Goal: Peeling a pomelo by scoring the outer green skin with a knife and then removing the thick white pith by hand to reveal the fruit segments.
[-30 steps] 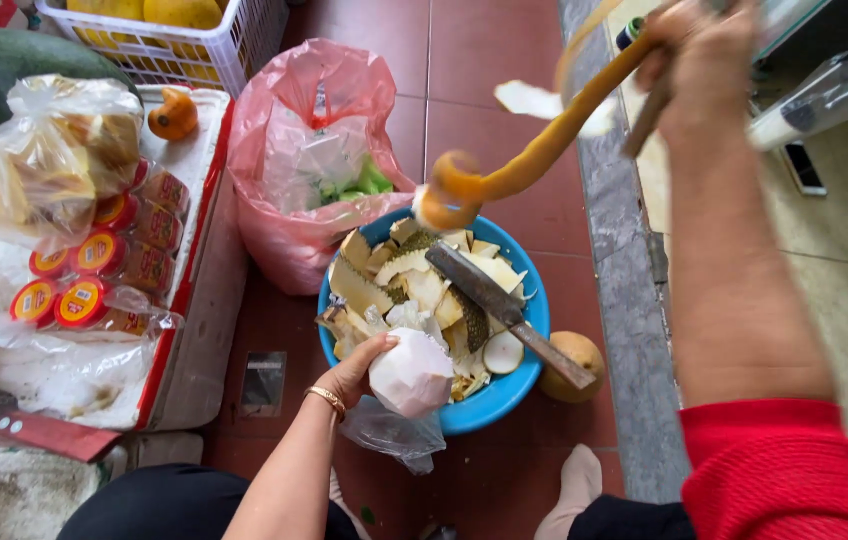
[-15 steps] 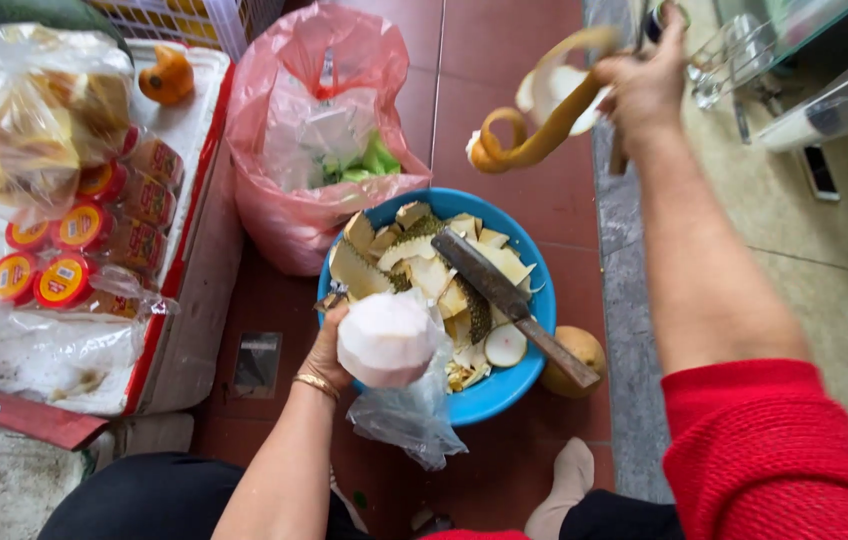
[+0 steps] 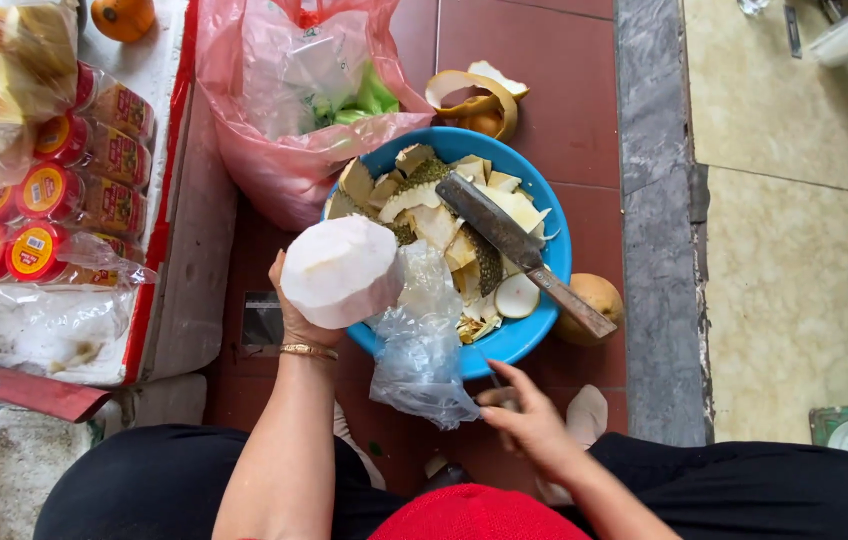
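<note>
the long curl of peel (image 3: 474, 100) that the right hand was flinging up and away half a second ago now lies on the red tile floor (image 3: 544, 60), just beyond the far rim of the blue basin (image 3: 554, 250); so the strip is off and discarded, and the right hand (image 3: 529, 420) has dropped back to the near side of the basin, fingers loosely curled and spread, gripping nothing that can be made out, its tips close to the clear plastic bag (image 3: 424, 350) that hangs over the basin's near rim; the left hand (image 3: 294, 310) has risen a little and cups the peeled white fruit (image 3: 342, 270) from below, holding it above the basin's near-left edge, bare all round as far as can be seen; that points to the peeling being finished, with the bag the nearest thing to the free hand; the cleaver (image 3: 519, 245) rests untouched across the heap of rinds (image 3: 424, 200) inside the basin, handle over the right rim; a pink bag (image 3: 274, 150) stands against the basin's far-left side; a round yellow fruit (image 3: 594, 300) sits on the floor touching its right side.
</note>
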